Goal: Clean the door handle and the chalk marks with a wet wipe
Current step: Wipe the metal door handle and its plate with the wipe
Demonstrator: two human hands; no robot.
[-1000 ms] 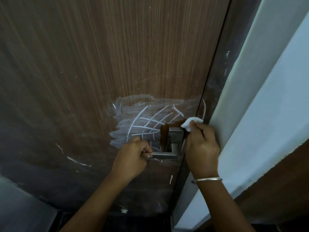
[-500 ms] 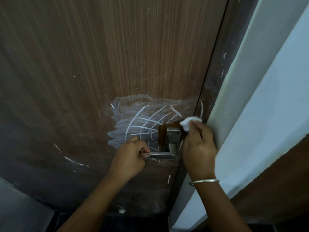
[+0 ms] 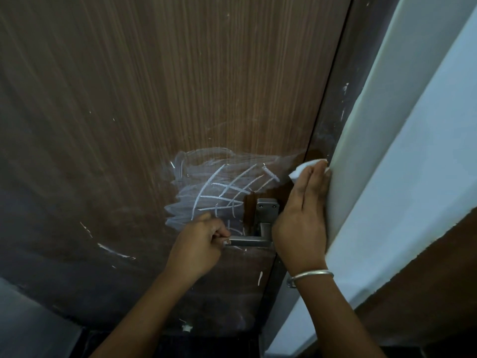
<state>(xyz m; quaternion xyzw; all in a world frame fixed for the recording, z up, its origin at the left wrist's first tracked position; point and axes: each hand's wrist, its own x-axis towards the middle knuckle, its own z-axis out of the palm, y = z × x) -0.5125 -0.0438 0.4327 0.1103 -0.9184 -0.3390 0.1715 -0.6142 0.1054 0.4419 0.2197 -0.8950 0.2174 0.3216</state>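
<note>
Right hand [image 3: 302, 218] presses wet wipe [image 3: 300, 169] flat at door edge, hemmed by white frame [image 3: 374, 140]; left hand [image 3: 198, 245] fisted on door handle [image 3: 246, 240]; chalk marks [image 3: 219, 192] between.

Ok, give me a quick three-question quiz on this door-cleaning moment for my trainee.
1. True or false: the left hand grips the end of the handle.
2. Which hand presses the wipe to the door? A) left B) right C) both
3. Fill in: the bulk of the chalk marks lies to the ___ of the handle plate.

Key: 1 true. 2 B, the right hand, fingers flat, near the door's edge by the frame. 3 left; a darker wiped patch shows right around the plate.
</note>
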